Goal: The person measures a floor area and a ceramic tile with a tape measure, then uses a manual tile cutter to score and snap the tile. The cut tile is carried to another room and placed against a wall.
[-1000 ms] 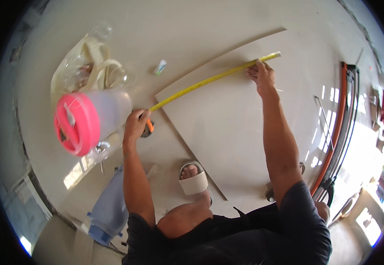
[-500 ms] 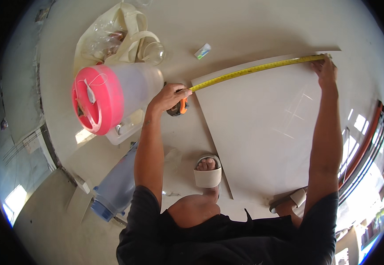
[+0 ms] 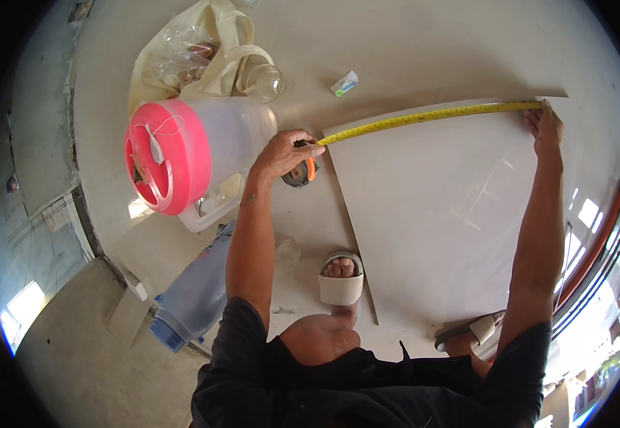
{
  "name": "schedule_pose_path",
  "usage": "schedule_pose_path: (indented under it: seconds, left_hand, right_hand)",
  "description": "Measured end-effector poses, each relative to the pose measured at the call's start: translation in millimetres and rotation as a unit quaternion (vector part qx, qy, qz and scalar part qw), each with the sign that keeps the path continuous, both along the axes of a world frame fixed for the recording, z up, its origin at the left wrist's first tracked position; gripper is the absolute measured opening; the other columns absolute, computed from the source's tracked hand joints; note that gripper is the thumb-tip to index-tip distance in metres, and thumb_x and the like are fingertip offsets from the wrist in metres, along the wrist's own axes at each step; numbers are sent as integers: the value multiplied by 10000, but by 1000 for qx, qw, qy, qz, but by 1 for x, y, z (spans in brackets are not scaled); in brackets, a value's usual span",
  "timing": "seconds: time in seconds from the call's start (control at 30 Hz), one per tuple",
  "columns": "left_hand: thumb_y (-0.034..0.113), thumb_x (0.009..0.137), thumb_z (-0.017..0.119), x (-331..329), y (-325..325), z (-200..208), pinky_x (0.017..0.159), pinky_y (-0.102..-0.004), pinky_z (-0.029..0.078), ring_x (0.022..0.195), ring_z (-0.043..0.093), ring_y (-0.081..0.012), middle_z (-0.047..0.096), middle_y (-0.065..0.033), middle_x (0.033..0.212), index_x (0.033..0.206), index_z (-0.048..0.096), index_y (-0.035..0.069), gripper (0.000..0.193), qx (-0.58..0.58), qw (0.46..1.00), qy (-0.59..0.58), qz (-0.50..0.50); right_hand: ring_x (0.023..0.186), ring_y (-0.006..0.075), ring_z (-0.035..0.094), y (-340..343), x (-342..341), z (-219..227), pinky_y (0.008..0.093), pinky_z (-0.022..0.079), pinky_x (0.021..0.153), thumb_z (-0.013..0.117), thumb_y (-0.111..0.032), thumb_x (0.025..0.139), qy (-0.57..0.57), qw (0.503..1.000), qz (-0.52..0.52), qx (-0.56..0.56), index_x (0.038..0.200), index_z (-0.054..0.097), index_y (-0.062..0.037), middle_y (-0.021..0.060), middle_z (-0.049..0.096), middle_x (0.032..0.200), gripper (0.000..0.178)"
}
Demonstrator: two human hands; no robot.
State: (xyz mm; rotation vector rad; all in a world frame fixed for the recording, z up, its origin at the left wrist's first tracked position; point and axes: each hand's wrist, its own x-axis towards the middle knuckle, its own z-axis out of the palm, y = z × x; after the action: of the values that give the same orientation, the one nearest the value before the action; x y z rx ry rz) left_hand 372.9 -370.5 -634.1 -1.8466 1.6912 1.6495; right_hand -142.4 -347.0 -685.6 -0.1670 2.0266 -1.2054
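Note:
A yellow tape measure blade (image 3: 424, 116) is stretched across the far edge of a large pale, glossy tile (image 3: 424, 207) lying on the floor. At the tile's far left corner, my left hand (image 3: 285, 153) is closed, pinching the blade between thumb and fingers. The dark tape measure case (image 3: 297, 175), with an orange part, sits just under that hand, partly hidden by it. Over at the far right, my right hand (image 3: 547, 128) grips the blade's end against the tile's edge. Its fingertips partly cover the end.
To the left lies a clear container with a pink lid (image 3: 195, 157), beside a cream bag (image 3: 225, 75) and a clear round vessel (image 3: 264, 82). A blue bottle (image 3: 194, 289) lies nearer. A small packet (image 3: 345, 83) is beyond the tile. My sandalled foot (image 3: 342, 282) stands beside its left edge.
The whole view has shifted slightly, moving the scene rightward. Both hands keep their hold on the tape, which stays stretched along the tile's far edge.

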Motion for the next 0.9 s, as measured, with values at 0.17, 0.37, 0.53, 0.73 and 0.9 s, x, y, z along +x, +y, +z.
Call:
schedule_pose_path:
  seconds: [0.17,0.37,0.53,0.73,0.9]
  left_hand:
    - [320,770,709,2,1,0,673,-287,460,689,580,-131,643,-67,745,944,655,19,352,13,1000,1,25]
    - [310,797,678,-1,-1,0,654,-298,462,689,593,-134,639,-55,751,892,648,4,322,-34,999,3,2]
    - [318,806,665,-5,-6,-1,646,-301,456,670,578,-136,636,-52,730,892,652,6,324,-18,1000,-11,-14]
    - [315,803,669,-8,-15,-4,550,-283,444,619,560,-118,642,-46,717,889,654,0,326,18,1000,-11,-4]
    - [322,779,690,-11,-19,-3,537,-288,432,612,555,-126,640,-57,715,873,660,-5,342,46,999,-9,16]
  right_hand:
    - [747,165,640,5,-18,-5,258,538,611,547,-283,906,24,1000,-5,12,1118,537,-9,107,623,912,346]
    - [731,167,643,7,-39,-12,255,537,605,554,-293,902,32,999,9,8,1097,543,-11,105,631,906,344]
    - [800,183,647,4,-49,-16,295,537,675,530,-273,913,40,998,18,33,1213,500,10,121,629,966,414]
    - [784,164,643,1,-58,-19,279,526,660,543,-301,903,65,996,27,51,1207,520,-11,105,634,977,421]
    - [778,153,642,-1,-62,-22,268,518,640,553,-313,896,67,996,19,61,1192,535,-18,95,634,967,418]
